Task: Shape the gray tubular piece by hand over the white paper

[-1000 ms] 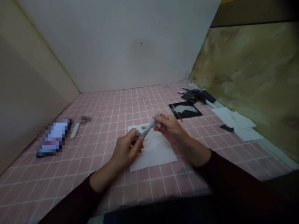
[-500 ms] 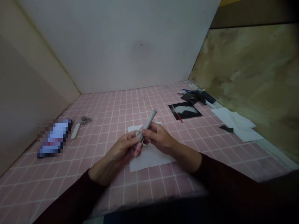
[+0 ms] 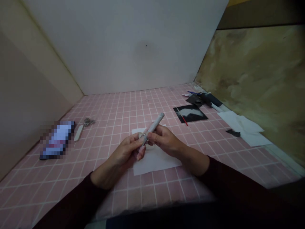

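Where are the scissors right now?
In the head view the scissors lie on the pink grid mat, far left of both hands, beside the blurred dark device near the left wall.

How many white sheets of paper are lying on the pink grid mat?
2 at least: one white sheet lies under both hands at the centre; a second white sheet lies at the right edge, and it may be several overlapping pieces.
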{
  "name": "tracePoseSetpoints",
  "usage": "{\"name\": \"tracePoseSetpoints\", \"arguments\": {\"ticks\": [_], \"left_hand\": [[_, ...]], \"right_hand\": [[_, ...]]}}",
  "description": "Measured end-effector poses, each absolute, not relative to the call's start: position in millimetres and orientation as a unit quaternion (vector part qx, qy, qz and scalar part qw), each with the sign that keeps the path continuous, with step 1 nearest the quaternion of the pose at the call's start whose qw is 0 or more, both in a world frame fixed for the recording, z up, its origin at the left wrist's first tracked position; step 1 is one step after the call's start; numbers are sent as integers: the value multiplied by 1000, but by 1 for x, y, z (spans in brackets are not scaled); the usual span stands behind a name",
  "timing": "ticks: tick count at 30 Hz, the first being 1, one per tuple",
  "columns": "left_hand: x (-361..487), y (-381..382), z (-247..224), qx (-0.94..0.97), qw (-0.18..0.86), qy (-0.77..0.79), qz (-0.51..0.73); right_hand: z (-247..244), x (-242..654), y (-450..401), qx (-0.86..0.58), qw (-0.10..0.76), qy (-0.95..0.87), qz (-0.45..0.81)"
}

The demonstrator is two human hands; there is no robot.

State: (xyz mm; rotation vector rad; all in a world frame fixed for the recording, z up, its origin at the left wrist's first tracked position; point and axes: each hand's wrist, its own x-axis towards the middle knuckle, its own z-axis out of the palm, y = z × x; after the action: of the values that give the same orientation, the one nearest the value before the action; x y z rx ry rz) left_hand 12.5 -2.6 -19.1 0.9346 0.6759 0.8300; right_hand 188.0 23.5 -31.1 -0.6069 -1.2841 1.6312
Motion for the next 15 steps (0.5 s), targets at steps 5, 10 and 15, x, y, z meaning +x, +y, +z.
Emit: {"name": "tracePoseSetpoints", "arguments": {"ticks": [5,10,15], "left_hand": [[15,-8,-24,552,625,360,418],[9,-12,-23,700,399,440,397],[6,-13,-21,790,223,444,360]], "right_hand": [[-26,195,30,-279,568,-434,641],[-29,185,23,-315,468,-444,697],[-28,191,27,-314,548,-403,663]]}}
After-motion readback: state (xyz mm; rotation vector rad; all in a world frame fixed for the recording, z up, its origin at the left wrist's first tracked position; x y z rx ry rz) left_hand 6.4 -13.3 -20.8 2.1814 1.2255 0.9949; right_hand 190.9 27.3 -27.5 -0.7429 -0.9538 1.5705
